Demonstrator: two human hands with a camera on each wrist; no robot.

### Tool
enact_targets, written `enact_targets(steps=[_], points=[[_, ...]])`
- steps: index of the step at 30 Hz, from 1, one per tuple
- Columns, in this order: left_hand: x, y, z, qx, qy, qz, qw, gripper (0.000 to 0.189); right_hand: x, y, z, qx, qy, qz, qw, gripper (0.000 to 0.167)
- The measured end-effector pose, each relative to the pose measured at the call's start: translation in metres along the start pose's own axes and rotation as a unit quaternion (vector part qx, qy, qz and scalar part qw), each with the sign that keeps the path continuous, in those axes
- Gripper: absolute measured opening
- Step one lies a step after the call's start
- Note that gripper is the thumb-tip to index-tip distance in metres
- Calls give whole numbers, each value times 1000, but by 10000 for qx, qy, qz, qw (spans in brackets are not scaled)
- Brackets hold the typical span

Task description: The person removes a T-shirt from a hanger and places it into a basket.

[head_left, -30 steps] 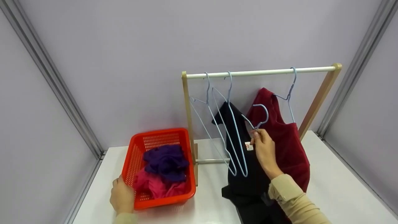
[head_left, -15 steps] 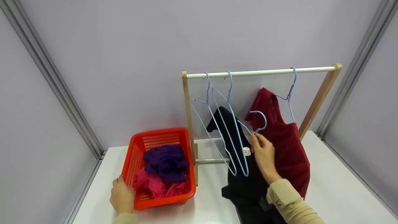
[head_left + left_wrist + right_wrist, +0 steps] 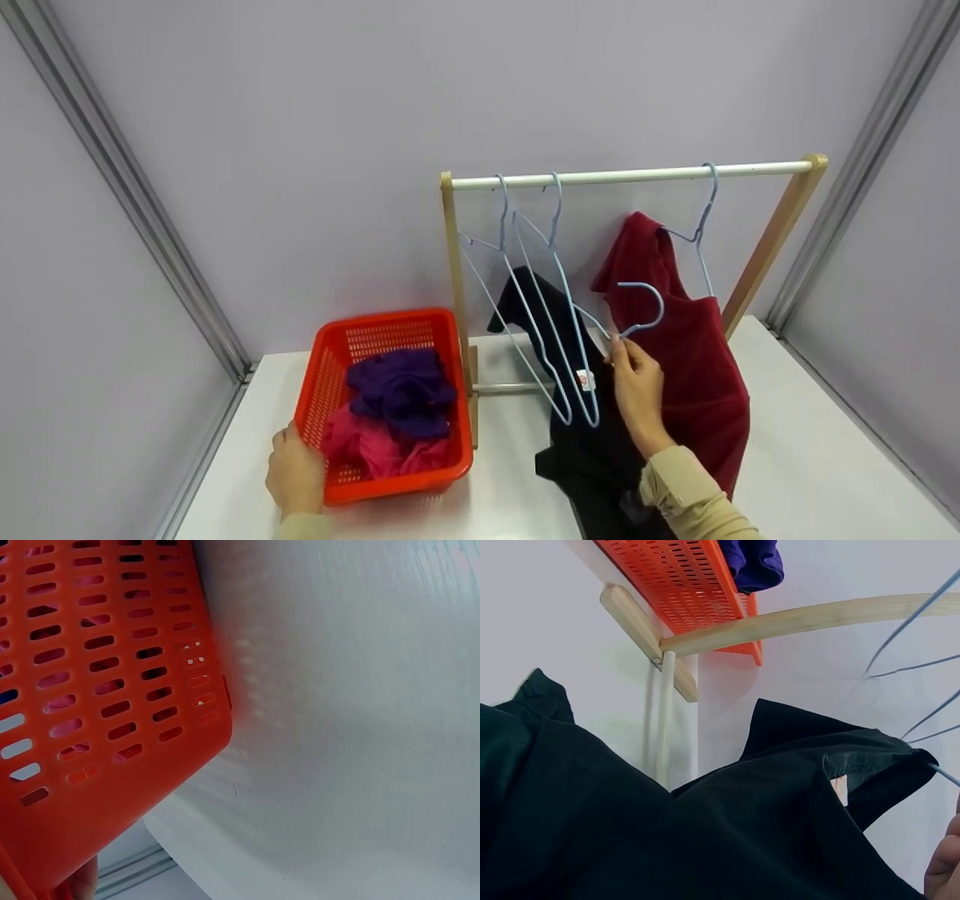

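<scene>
My right hand (image 3: 637,390) pinches a light-blue clothes hanger (image 3: 646,325) just below its hook. From that hanger hangs a black shirt (image 3: 589,450) with a white label; in the right wrist view the shirt (image 3: 705,832) fills much of the lower part. The hook is off the rail. My left hand (image 3: 296,472) grips the left rim of a red plastic basket (image 3: 322,375), and a bit of the hand (image 3: 86,879) shows under the rim in the left wrist view. Inside the basket lie a purple cloth (image 3: 401,390) and a pink cloth (image 3: 375,446).
A small clothes rack with a white rail (image 3: 630,177) and wooden legs (image 3: 772,240) stands at the back. Two bare blue hangers (image 3: 504,217) hang left of the black shirt. On the right hangs a dark red garment (image 3: 697,352). Grey walls surround the white table (image 3: 817,450).
My right hand has moved down with the hanger and the black shirt, and the shirt's shoulder has sunk lower behind the bare hangers. The left hand and basket have stayed put.
</scene>
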State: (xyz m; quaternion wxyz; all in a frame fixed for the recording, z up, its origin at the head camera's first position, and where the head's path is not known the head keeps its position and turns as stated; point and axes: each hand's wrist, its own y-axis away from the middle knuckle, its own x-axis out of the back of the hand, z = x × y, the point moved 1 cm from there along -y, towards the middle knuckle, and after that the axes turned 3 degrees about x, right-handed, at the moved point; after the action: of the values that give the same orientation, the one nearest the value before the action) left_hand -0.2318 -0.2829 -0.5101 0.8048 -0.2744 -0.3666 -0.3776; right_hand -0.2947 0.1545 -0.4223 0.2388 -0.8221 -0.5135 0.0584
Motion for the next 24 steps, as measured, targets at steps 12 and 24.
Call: enact_targets(steps=[12, 24], points=[[1, 1, 1, -46, -43, 95, 9999, 47, -5, 10, 8, -122, -111, 2, 9999, 29], [1, 0, 1, 2, -60, 40, 10000, 48, -8, 14, 14, -280, -566, 45, 9980, 31]])
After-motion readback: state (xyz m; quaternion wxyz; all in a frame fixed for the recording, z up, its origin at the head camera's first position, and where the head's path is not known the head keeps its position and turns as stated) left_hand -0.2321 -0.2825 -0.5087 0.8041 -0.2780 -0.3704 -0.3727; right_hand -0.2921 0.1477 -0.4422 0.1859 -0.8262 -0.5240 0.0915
